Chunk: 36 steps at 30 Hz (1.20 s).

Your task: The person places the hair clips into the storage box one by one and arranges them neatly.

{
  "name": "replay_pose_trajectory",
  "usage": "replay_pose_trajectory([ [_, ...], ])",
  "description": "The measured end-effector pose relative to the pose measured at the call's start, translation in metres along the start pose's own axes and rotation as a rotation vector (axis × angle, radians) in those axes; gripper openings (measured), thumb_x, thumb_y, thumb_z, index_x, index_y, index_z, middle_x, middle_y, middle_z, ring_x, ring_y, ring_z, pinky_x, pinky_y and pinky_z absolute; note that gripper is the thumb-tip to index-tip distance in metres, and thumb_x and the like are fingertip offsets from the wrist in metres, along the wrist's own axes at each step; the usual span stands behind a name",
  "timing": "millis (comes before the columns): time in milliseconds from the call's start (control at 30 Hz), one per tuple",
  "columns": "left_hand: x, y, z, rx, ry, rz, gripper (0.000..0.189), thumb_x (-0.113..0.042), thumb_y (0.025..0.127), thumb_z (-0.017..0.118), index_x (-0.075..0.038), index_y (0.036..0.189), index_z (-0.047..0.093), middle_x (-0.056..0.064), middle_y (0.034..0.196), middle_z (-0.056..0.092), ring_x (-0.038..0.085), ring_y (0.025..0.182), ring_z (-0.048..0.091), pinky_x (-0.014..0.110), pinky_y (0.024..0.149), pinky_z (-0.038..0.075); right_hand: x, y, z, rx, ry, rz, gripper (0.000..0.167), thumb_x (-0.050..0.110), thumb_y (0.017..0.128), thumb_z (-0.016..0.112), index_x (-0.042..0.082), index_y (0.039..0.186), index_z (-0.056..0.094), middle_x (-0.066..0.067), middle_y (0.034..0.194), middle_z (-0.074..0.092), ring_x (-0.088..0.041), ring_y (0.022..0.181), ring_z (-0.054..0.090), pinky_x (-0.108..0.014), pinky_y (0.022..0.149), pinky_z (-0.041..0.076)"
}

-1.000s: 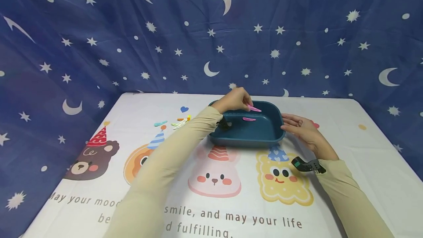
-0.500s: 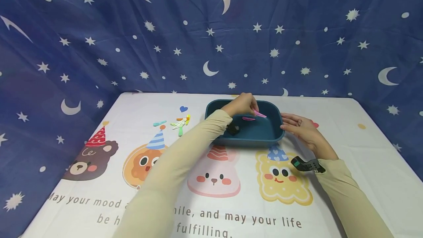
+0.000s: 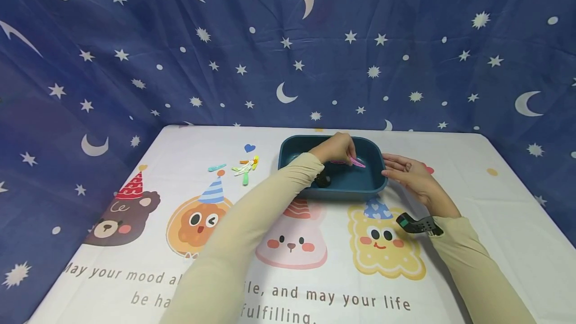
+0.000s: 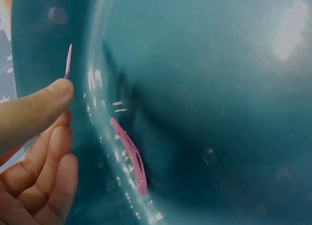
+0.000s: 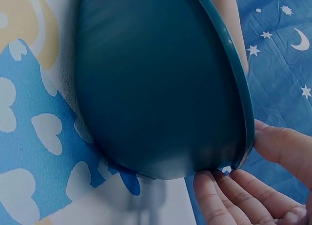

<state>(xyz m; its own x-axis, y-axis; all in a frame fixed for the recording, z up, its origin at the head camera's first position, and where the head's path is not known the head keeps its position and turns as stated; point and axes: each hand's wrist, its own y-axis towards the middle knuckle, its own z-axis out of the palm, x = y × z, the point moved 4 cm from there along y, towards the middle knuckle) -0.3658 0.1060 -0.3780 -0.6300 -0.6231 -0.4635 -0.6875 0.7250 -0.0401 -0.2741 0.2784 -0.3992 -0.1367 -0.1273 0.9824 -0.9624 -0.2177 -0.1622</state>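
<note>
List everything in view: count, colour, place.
Bin: 1, dark teal, on tablecloth
Held clip: 1, pink, in left hand
Loose clip: 1, pink, inside bin
Clip pile: count unclear, white/yellow/orange/green, left of bin
Side clip: 1, turquoise, left of pile
Tablecloth: 1, white, printed, under bin
Curtain: 1, blue, moons and stars, background
Wrist devices: 2, black, one per wrist
Sleeves: 2, beige, both arms
Left hand: 1, bare, pinching clip
Right hand: 1, bare, touching bin's end

I see white printed table [image 3: 504, 189] | teal box [image 3: 335, 194] stands on it | to its left, turquoise clip [image 3: 217, 168] lies alone, near small group of multicoloured clips [image 3: 244, 168]
</note>
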Motion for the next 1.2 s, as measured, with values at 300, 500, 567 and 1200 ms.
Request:
replay_pose_trajectory([
  [300, -0.001, 0.002, 0.011, 0.029, 0.05, -0.006, 0.01, -0.007, 0.077, 0.076, -0.004, 0.087, 0.075, 0.006, 0.088, 0.074, 0.012, 0.079, 0.065, 0.02, 0.078, 0.051, 0.001, -0.001, 0.0, -0.009, -0.012, 0.013, 0.072, 0.01, 0.089, 0.064, -0.006, 0.145, 0.023, 0.004, 0.128, 0.053, 0.012, 0.101, 0.056, -0.011, 0.085, 0.048],
  [500, 0.001, 0.0, 0.015, 0.044, 0.082, -0.037, 0.01, -0.009, 0.077, 0.076, -0.006, 0.086, 0.075, 0.003, 0.089, 0.073, 0.01, 0.077, 0.06, 0.019, 0.07, 0.05, 0.001, 0.0, 0.001, -0.007, 0.017, 0.006, 0.073, 0.008, 0.088, 0.064, -0.008, 0.145, 0.023, 0.01, 0.12, 0.057, 0.011, 0.101, 0.057, -0.011, 0.085, 0.048],
  [567, 0.002, 0.0, 0.016, 0.049, 0.093, -0.037, 0.01, -0.01, 0.077, 0.077, -0.006, 0.086, 0.075, 0.003, 0.089, 0.073, 0.01, 0.076, 0.061, 0.018, 0.068, 0.05, 0.001, 0.0, 0.001, -0.004, 0.037, 0.001, 0.073, 0.007, 0.087, 0.065, -0.009, 0.144, 0.022, 0.015, 0.114, 0.059, 0.011, 0.101, 0.058, -0.011, 0.084, 0.049],
  [1200, 0.005, -0.002, 0.016, 0.056, 0.121, -0.026, 0.012, -0.009, 0.075, 0.078, -0.006, 0.086, 0.075, 0.003, 0.09, 0.073, 0.012, 0.08, 0.062, 0.02, 0.074, 0.052, 0.002, -0.001, 0.002, -0.002, 0.031, -0.001, 0.074, 0.008, 0.087, 0.065, -0.008, 0.145, 0.022, 0.013, 0.116, 0.058, 0.011, 0.101, 0.057, -0.011, 0.085, 0.048],
])
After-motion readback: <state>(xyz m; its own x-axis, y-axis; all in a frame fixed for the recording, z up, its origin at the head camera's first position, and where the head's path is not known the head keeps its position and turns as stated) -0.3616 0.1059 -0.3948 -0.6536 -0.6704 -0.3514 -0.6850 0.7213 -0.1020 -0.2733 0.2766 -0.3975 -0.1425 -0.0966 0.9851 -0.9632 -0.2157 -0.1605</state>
